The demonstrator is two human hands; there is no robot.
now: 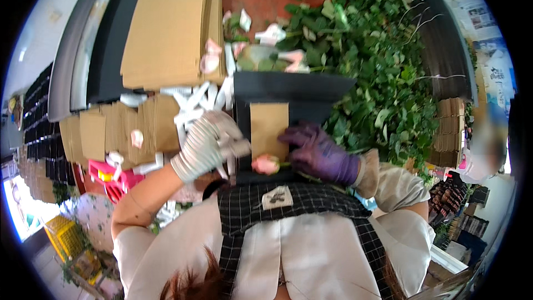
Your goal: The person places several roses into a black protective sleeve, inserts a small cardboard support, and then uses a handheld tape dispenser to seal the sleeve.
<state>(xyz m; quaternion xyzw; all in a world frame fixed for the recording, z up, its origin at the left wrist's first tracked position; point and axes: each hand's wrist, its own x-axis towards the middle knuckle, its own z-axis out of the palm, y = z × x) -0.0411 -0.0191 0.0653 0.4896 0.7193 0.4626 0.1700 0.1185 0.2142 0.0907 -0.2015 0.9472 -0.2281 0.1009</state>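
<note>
Before me lies a small brown cardboard piece on black sheet material. Below its lower edge is a pink rose bloom, its stem running right toward my purple-gloved hand. My left hand, in a pale striped glove, is at the cardboard's left side, fingers bent and apart, with nothing visible in them. My right hand, in a purple glove, has spread, curved fingers touching the cardboard's right edge. Its palm is turned down, so what lies beneath it is hidden.
Leafy rose stems heap along the right and far side. Large cardboard sheets stand stacked at far left, with smaller cardboard stacks nearer. White strips pile beside my left hand. A pink basket sits at lower left.
</note>
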